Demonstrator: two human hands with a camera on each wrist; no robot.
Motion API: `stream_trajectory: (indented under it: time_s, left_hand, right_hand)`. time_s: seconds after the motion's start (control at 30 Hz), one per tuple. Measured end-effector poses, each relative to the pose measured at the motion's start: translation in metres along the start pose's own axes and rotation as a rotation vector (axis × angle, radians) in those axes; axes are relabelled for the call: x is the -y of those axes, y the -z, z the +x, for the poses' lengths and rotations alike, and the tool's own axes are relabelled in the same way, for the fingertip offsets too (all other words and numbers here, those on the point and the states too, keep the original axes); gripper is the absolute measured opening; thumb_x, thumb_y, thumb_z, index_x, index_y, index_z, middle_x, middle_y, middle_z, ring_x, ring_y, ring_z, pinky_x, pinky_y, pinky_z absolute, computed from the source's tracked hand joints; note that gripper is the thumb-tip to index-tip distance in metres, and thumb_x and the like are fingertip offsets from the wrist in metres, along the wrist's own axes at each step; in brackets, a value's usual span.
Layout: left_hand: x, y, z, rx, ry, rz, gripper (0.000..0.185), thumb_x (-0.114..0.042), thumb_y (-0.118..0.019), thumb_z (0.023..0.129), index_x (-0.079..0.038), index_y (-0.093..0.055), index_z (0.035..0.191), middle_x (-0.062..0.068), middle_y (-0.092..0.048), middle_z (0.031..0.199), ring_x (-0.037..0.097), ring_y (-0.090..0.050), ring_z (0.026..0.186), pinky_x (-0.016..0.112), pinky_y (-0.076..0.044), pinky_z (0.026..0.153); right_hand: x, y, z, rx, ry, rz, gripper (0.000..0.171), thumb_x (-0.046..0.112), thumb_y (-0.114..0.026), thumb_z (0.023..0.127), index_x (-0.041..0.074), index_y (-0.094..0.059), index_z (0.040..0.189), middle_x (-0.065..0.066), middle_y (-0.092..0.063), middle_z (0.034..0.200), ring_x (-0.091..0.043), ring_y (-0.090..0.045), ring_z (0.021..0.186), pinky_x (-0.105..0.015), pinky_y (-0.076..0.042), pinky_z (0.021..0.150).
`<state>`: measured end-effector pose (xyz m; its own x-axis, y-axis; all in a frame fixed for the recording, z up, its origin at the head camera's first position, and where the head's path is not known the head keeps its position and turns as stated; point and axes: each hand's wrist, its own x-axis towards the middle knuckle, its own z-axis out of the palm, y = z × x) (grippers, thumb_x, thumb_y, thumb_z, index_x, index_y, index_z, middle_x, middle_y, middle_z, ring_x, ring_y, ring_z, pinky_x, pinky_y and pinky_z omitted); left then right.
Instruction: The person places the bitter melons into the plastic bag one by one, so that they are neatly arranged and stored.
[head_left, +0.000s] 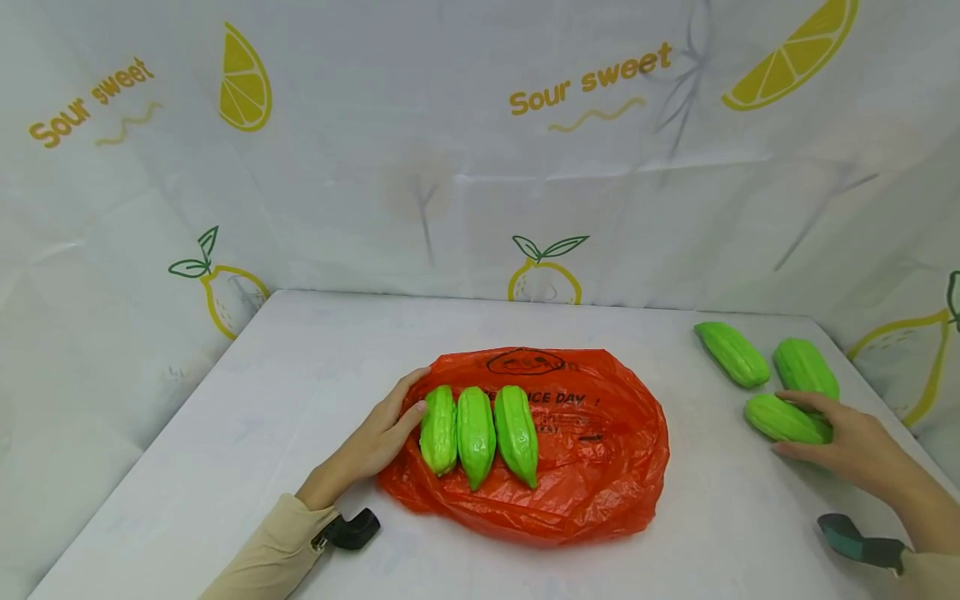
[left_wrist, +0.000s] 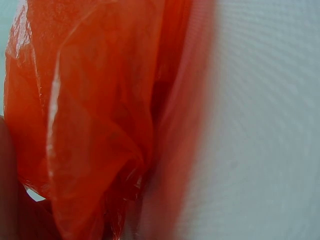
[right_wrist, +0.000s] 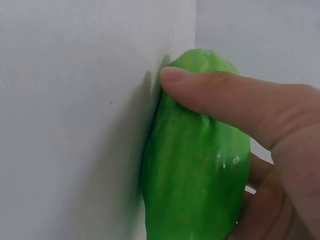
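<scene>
An orange plastic bag [head_left: 600, 467] lies flat mid-table with three green ridged gourds [head_left: 476, 435] side by side on its left part. My left hand [head_left: 397, 421] rests with straight fingers on the bag's left edge, fingertips against the leftmost gourd [head_left: 438, 429]. The left wrist view is filled by the bag's film [left_wrist: 95, 115]. At the right, my right hand [head_left: 840, 433] grips the nearest green gourd [head_left: 780, 417]. In the right wrist view the thumb [right_wrist: 225, 97] lies across that gourd [right_wrist: 195, 180], with fingers curled under it.
Two more green gourds [head_left: 732, 353] [head_left: 805, 367] lie just behind the held one, near the right wall. A white cloth with lemon prints [head_left: 480, 167] encloses the white table [head_left: 262, 400] on three sides.
</scene>
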<state>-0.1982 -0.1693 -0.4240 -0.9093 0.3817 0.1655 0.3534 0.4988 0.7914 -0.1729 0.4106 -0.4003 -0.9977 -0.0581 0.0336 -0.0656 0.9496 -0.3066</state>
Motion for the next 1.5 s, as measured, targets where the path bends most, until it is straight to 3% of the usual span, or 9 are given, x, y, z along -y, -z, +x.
stream_trajectory:
  time_s: [0.73,1.5]
  left_hand:
    - [-0.001,0.0,0.0,0.0,-0.001,-0.008,0.051,-0.026,-0.044,0.106,-0.015,-0.029,0.154,0.013,-0.041,0.155,0.033,-0.039,0.144,0.056,-0.029,0.118]
    - [0.0,0.0,0.0,0.001,-0.006,-0.006,0.051,-0.027,-0.044,0.106,-0.014,-0.03,0.154,0.014,-0.041,0.155,0.033,-0.039,0.144,0.056,-0.03,0.118]
  right_hand:
    - [0.02,0.006,0.003,0.047,0.006,0.046,0.086,0.041,-0.075,0.087,-0.008,-0.034,0.144,-0.052,-0.036,0.133,-0.073,-0.036,0.113,-0.076,-0.038,0.084]
    - [0.061,0.013,0.0,-0.014,0.062,0.075,0.082,0.038,-0.078,0.085,-0.006,-0.04,0.143,-0.048,-0.042,0.133,-0.06,-0.047,0.111,-0.071,-0.042,0.08]
